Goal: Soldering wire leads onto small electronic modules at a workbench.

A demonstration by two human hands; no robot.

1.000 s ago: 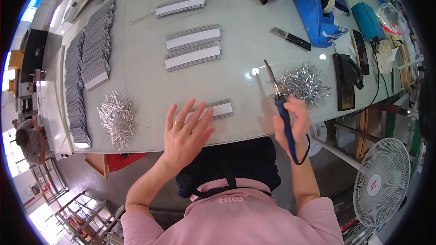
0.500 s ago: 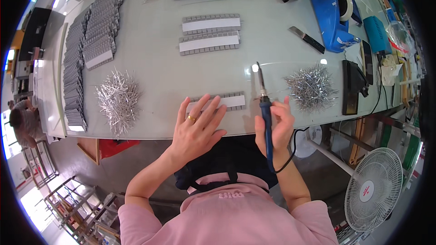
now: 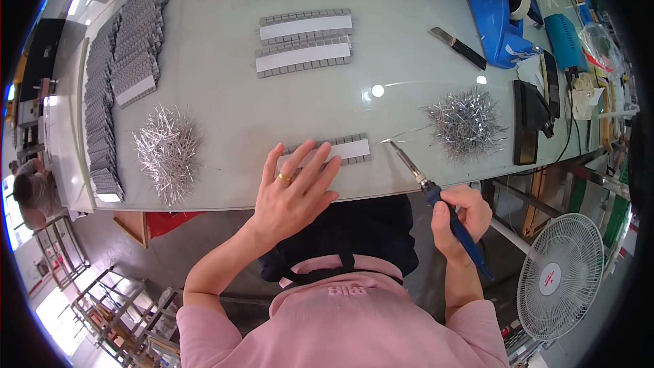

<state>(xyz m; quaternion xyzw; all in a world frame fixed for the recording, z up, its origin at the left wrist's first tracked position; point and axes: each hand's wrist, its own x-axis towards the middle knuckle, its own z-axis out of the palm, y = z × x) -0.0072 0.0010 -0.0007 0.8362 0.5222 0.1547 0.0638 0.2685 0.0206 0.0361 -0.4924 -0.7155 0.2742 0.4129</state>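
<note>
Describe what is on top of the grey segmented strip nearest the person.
The left grip, fingers spread, lies over the left part of the strip. A white band shows at its right end and between fingers; the surface directly beneath them is covered.

My fingers [image 3: 460, 195] hold a smooth plastic handle [image 3: 466, 240] with a metal rod [image 3: 407, 163]. The strip [image 3: 353, 150] looks matt, the surface [image 3: 218, 68] glossy.

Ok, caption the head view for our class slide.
Left hand resting on a segmented grey strip, right hand holding a blue soldering iron near it.
</note>
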